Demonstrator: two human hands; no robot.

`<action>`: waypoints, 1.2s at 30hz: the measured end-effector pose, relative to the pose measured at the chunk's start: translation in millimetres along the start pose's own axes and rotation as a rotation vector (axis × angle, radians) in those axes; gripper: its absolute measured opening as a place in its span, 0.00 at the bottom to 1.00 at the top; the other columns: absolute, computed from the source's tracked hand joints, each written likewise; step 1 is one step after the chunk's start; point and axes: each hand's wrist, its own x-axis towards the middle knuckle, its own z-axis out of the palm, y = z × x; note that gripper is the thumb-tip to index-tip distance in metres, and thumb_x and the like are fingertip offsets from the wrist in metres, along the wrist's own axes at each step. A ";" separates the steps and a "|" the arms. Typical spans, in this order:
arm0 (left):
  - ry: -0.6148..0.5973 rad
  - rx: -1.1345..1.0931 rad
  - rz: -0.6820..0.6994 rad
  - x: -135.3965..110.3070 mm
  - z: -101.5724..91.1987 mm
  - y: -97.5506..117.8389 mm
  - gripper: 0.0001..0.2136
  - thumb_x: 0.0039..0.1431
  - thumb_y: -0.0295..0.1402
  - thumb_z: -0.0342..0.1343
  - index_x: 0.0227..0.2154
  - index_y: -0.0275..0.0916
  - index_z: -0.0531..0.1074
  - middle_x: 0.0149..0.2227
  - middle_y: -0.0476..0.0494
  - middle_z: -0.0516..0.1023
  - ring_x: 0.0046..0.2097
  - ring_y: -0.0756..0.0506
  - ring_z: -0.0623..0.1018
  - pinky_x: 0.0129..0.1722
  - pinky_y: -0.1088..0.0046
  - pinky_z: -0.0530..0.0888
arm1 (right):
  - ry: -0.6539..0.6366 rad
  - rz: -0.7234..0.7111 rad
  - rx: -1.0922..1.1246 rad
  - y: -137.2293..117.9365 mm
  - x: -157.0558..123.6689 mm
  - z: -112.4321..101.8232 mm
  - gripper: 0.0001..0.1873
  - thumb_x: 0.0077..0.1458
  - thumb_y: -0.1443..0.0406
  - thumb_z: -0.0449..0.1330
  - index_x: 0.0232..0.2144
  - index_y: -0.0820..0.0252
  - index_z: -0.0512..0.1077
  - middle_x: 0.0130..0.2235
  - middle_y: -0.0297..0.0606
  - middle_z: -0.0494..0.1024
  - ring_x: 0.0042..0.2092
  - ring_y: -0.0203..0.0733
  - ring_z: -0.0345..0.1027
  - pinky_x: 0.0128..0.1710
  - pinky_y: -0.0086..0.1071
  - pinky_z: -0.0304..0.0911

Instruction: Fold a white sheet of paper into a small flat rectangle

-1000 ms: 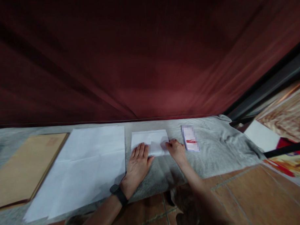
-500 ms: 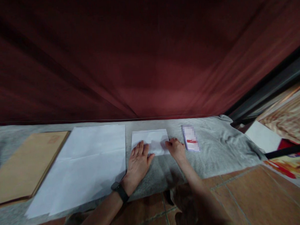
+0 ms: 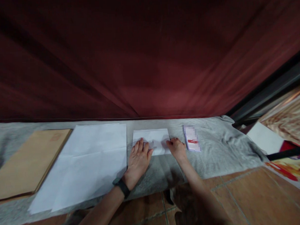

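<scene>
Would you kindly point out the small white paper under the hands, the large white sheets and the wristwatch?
Small white paper point(image 3: 158, 143): head view, its uncovered middle.
Large white sheets point(image 3: 89, 168): head view, top surface below the crease.
Wristwatch point(image 3: 123, 187): head view, its dark strap.

Left hand apparently slid up folded paper.

A black watch with a rounded, dark face and a broad, plain band circled the wrist above the left hand. The right hand and its wrist were bare, as were both slender forearms. Dark, brownish clothing showed low down, its cut too shadowed to make out.
</scene>
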 end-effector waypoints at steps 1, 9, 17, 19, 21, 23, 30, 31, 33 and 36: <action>0.000 0.003 -0.001 0.8 0.3 -0.3 0.19 0.69 0.42 0.46 0.53 0.38 0.73 0.63 0.32 0.69 0.63 0.33 0.69 0.57 0.52 0.70 | -0.002 0.003 -0.003 -0.1 0.5 0.1 0.15 0.66 0.58 0.53 0.39 0.57 0.78 0.45 0.43 0.81 0.47 0.47 0.75 0.49 0.36 0.59; 0.013 0.008 0.002 3.9 2.2 -1.2 0.20 0.69 0.42 0.46 0.54 0.35 0.72 0.62 0.30 0.70 0.62 0.32 0.70 0.56 0.52 0.70 | -0.004 0.016 -0.012 -1.2 1.6 0.6 0.15 0.66 0.57 0.54 0.39 0.57 0.77 0.46 0.42 0.81 0.47 0.47 0.75 0.49 0.36 0.59; 0.033 -0.014 0.003 4.6 4.9 -2.3 0.19 0.69 0.42 0.46 0.53 0.36 0.72 0.63 0.30 0.70 0.62 0.32 0.70 0.57 0.52 0.70 | -0.016 0.025 -0.020 -2.3 2.3 -0.3 0.15 0.66 0.58 0.53 0.39 0.57 0.77 0.46 0.42 0.81 0.48 0.47 0.75 0.50 0.36 0.58; 0.031 -0.017 0.000 4.9 4.8 -2.3 0.19 0.69 0.42 0.46 0.54 0.37 0.72 0.63 0.31 0.70 0.62 0.33 0.70 0.57 0.51 0.69 | -0.009 0.025 -0.020 -2.5 2.3 -0.1 0.15 0.66 0.58 0.53 0.39 0.57 0.77 0.46 0.42 0.81 0.48 0.47 0.75 0.49 0.35 0.58; 0.019 -0.014 -0.008 5.4 4.1 -1.9 0.19 0.69 0.42 0.46 0.54 0.37 0.72 0.63 0.31 0.70 0.62 0.33 0.70 0.57 0.51 0.69 | 0.001 0.023 -0.019 -2.6 1.9 0.0 0.14 0.66 0.58 0.53 0.38 0.57 0.77 0.46 0.43 0.81 0.48 0.47 0.75 0.49 0.35 0.58; 0.009 -0.013 -0.013 6.0 3.2 -1.6 0.20 0.69 0.42 0.45 0.54 0.37 0.72 0.63 0.31 0.69 0.63 0.33 0.69 0.57 0.51 0.69 | 0.010 0.020 -0.017 -2.8 1.4 -0.1 0.14 0.66 0.58 0.54 0.38 0.57 0.77 0.46 0.43 0.81 0.47 0.47 0.75 0.48 0.35 0.58; 0.003 -0.013 -0.021 7.4 2.0 -0.8 0.20 0.68 0.41 0.46 0.55 0.37 0.72 0.63 0.31 0.69 0.63 0.33 0.69 0.57 0.51 0.69 | 0.013 0.014 -0.024 -4.0 1.5 -1.9 0.14 0.66 0.59 0.53 0.38 0.58 0.77 0.46 0.43 0.81 0.46 0.46 0.76 0.47 0.34 0.58; 0.001 -0.006 -0.020 7.5 1.7 -0.7 0.20 0.68 0.42 0.46 0.55 0.37 0.72 0.63 0.31 0.69 0.63 0.33 0.69 0.58 0.51 0.69 | 0.013 0.013 -0.023 -4.0 1.8 -1.8 0.14 0.66 0.59 0.53 0.38 0.58 0.77 0.45 0.43 0.81 0.46 0.46 0.76 0.47 0.34 0.58; -0.002 0.008 -0.017 7.5 0.8 -0.5 0.20 0.68 0.42 0.47 0.55 0.37 0.71 0.63 0.31 0.69 0.63 0.33 0.69 0.58 0.53 0.69 | 0.017 0.015 -0.025 -3.9 2.3 -1.1 0.14 0.66 0.59 0.54 0.39 0.58 0.77 0.45 0.42 0.81 0.47 0.46 0.76 0.47 0.34 0.58; -0.006 0.021 -0.018 7.6 -0.5 -0.1 0.21 0.68 0.42 0.47 0.56 0.36 0.71 0.63 0.31 0.69 0.63 0.33 0.69 0.58 0.53 0.69 | 0.020 0.018 -0.025 -3.5 2.5 0.0 0.14 0.66 0.58 0.54 0.38 0.58 0.77 0.45 0.42 0.81 0.48 0.46 0.75 0.47 0.33 0.58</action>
